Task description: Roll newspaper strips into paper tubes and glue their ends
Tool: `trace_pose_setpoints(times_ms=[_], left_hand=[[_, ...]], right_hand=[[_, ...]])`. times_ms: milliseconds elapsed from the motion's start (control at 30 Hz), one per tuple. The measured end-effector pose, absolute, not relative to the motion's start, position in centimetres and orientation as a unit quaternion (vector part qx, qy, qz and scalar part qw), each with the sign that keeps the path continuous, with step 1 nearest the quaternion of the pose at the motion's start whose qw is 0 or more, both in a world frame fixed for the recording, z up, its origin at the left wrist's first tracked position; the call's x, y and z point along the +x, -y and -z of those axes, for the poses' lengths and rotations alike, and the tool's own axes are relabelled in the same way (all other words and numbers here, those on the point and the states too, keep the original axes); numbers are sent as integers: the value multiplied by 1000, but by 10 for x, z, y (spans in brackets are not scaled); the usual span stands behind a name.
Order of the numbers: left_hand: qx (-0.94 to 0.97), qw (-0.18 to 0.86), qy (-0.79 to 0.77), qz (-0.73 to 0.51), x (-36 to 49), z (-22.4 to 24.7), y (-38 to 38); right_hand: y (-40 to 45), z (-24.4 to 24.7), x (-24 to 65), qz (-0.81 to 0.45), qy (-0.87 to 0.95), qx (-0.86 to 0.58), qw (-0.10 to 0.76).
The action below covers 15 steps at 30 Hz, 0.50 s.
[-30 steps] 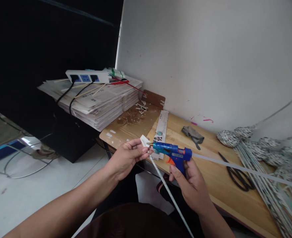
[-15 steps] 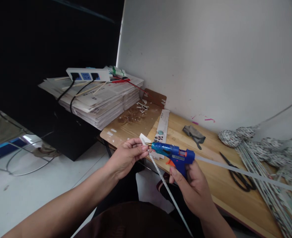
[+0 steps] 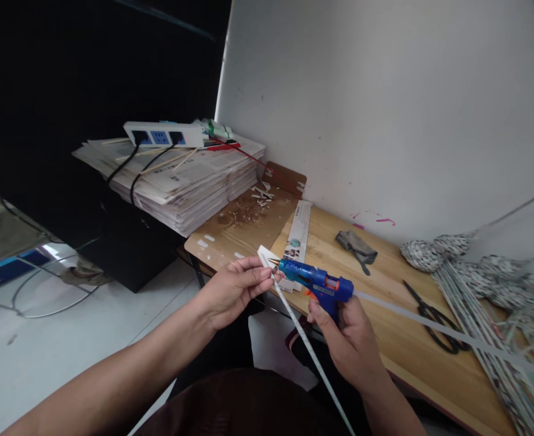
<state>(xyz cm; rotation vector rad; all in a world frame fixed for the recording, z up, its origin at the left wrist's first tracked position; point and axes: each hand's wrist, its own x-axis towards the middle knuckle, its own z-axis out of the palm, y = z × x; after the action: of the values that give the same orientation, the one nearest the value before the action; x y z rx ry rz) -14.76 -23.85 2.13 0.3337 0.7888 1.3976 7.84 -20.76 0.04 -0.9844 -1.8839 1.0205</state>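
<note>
At centre frame, your left hand [image 3: 237,287] pinches the slim white rolled-paper stick [image 3: 310,348], so steady the blue plastic glue gun [image 3: 315,278] in your tightly curled right hand [image 3: 349,336].

Pale wall [image 3: 385,109], wooden table [image 3: 394,315], glossy white floor [image 3: 85,363]

The wooden table [image 3: 394,278] bears scissors [image 3: 424,309] and cloth [image 3: 356,247].

A dark brown top [image 3: 230,402] is worn over the torso, with black legwear [image 3: 226,348] seen beyond it; the left hand [image 3: 237,287], right hand [image 3: 351,342] and both forearms [image 3: 131,366] are bare.
</note>
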Motion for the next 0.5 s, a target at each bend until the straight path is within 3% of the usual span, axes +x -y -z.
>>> trace_pose_setpoints(times_ms=[500], left_hand=[[134,686,-358,-619,-155,-13,243]], right_hand=[[196,-13,93,-213,846,-326,365]])
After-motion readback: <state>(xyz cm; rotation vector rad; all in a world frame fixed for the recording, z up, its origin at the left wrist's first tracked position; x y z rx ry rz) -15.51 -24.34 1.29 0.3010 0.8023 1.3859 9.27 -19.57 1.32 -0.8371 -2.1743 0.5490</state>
